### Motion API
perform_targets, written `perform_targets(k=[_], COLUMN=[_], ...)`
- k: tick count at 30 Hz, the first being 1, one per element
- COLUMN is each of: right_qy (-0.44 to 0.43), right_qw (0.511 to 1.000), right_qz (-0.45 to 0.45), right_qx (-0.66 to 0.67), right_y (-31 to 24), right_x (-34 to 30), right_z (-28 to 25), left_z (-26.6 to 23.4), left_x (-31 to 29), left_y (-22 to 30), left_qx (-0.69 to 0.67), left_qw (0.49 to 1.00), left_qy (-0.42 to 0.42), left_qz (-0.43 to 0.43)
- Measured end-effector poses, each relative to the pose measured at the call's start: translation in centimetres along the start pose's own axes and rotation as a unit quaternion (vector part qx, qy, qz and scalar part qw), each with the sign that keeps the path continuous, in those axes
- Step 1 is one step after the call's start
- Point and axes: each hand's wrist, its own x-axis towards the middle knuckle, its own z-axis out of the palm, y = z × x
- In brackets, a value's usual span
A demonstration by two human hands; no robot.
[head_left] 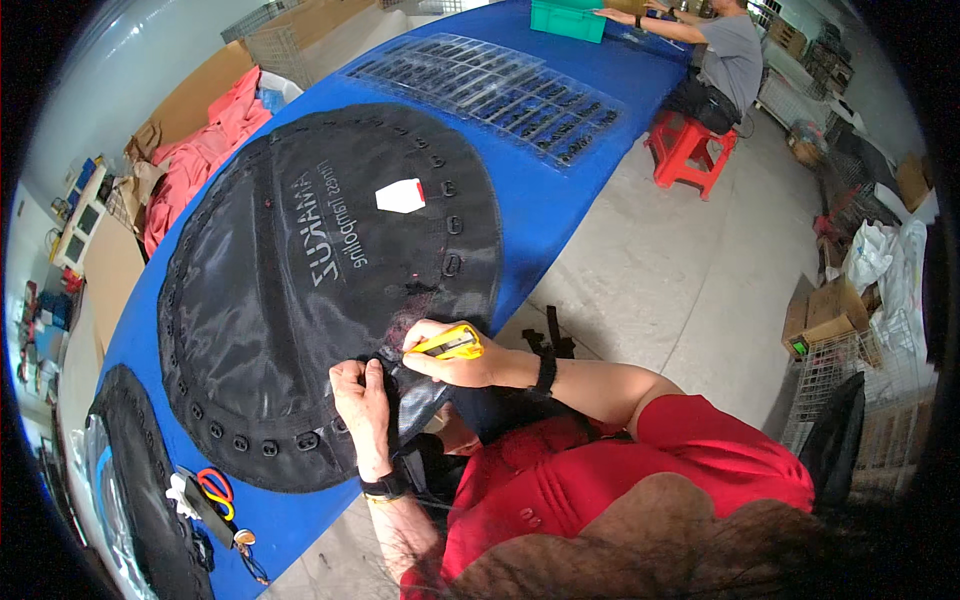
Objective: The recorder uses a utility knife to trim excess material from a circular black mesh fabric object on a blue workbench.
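A large round black trampoline mat [230,320], with small black loops along its rim, lies on the blue table. My right hand [478,368] grips a yellow utility knife [458,343], held close to the mat's near right edge. Right beside it, my left hand [360,400] is closed on that same edge, thumb and fingers pinching the fabric. The exact spot between my hands is partly hidden by my fingers. A white piece with a red end [402,196] rests on the mat's upper right part.
Clear sheets of small black parts [490,95] cover the table's far side, near a green bin [567,20]. Beyond, another person [728,60] sits on a red stool [692,150]. At lower left lie scissors [216,490] and a second black mat [135,480].
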Motion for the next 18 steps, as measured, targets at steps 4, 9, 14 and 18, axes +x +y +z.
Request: perform_targets(k=[4, 9, 14, 18], right_qy=[-0.011, -0.004, 0.023, 0.042], right_qw=[0.993, 0.993, 0.988, 0.984], right_qz=[0.109, 0.092, 0.034, 0.111], right_qx=[0.051, 0.077, 0.151, 0.135], right_y=[-0.4, -0.5, 0.7, 1.4], right_x=[0.1, 0.8, 1.2, 1.5], right_z=[0.2, 0.7, 1.0, 0.5], left_z=[0.0, -0.4, 0.0, 0.6], left_x=[-0.2, -0.5, -0.2, 0.2], left_y=[0.6, 0.2, -0.2, 0.5], left_qx=[-0.003, 0.021, 0.046, 0.054], left_qw=[1.0, 1.0, 0.996, 0.998], left_qy=[-0.001, 0.009, 0.029, 0.029], left_qz=[0.001, 0.012, 0.067, 0.026])
